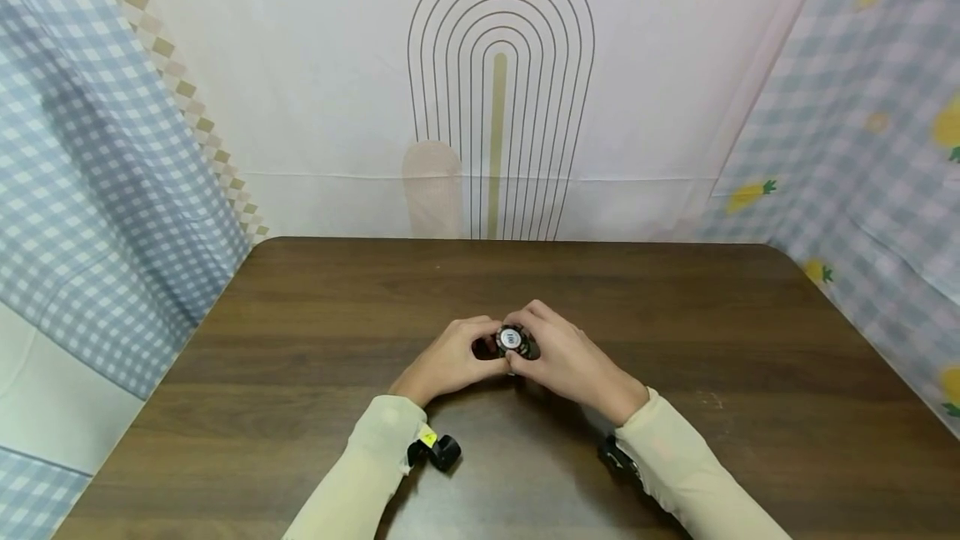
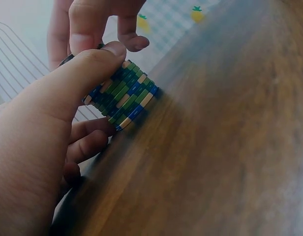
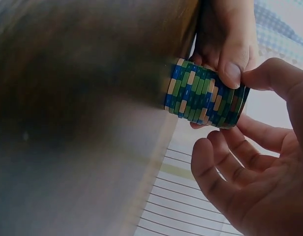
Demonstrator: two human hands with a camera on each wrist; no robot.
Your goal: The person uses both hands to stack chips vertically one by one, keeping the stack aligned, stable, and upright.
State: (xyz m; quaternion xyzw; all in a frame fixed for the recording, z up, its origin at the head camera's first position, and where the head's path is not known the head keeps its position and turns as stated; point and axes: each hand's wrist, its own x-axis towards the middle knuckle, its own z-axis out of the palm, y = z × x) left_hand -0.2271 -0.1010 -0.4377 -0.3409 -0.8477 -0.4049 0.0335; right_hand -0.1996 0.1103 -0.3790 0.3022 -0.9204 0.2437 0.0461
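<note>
A stack of poker chips point(image 1: 524, 348) stands on the wooden table, its edges striped blue, green and cream in the wrist views. On top lies a dark-rimmed chip point(image 1: 510, 338) with a pale printed centre. My left hand point(image 1: 452, 363) grips the stack from the left, its thumb pressed along the near side in the left wrist view. From the right, my right hand point(image 1: 567, 363) pinches the top chip between thumb and index finger. Its other fingers point(image 3: 205, 167) are bent and hang off the stack. The stack's far side is partly hidden by the fingers.
The brown wooden table point(image 1: 300, 315) spreads around both hands. A white cloth with arch lines point(image 1: 337, 90) hangs behind its far edge. Blue checked cloths hang at the left point(image 1: 90, 148) and right point(image 1: 862, 148). Both wrists carry small black cameras.
</note>
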